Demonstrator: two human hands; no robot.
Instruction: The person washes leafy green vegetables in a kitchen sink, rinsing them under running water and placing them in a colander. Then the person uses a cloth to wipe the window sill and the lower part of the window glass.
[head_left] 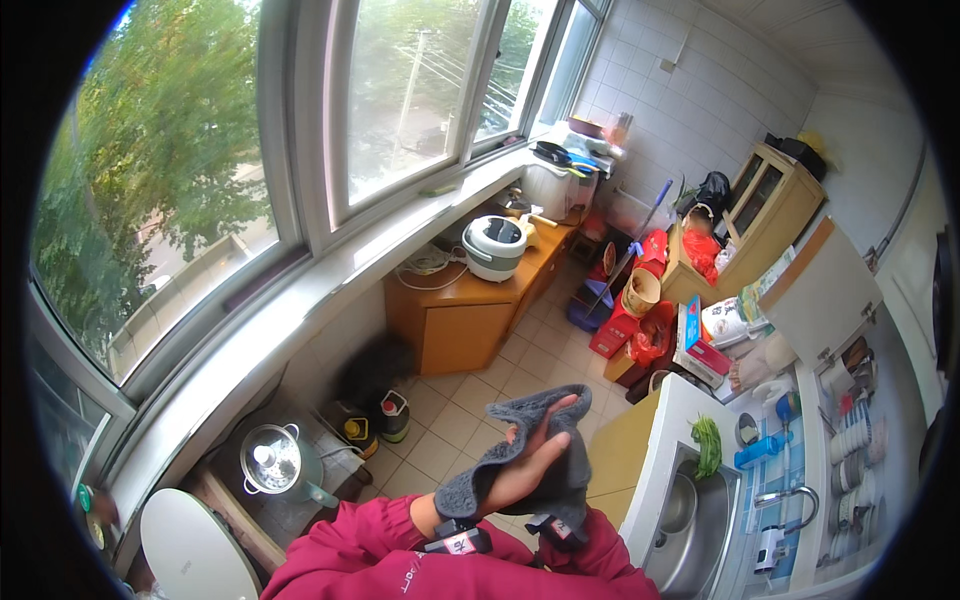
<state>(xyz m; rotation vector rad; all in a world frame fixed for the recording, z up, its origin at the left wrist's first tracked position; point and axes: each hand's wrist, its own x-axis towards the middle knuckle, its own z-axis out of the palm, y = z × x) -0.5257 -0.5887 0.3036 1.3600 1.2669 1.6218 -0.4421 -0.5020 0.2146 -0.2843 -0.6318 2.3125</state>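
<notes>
A dark grey cloth (545, 410) is bunched in front of me, above the floor. My left hand (525, 475) holds it, with folds draped over the fingers and along the wrist side. The fingers point up and to the right, pressed against the cloth. My right hand is hidden behind the cloth and my left hand; just its maroon sleeve (612, 560) and a dark wrist band (560, 530) show. Another dark band (458, 540) is on my left wrist.
At the right is a steel sink (705, 535) with a pan (680, 503), green vegetables (707, 447) and a faucet (800, 495). A lidded pot (272, 458) stands lower left, bottles (395, 412) nearby. A rice cooker (494, 250) sits on the wooden cabinet (460, 335) under the window.
</notes>
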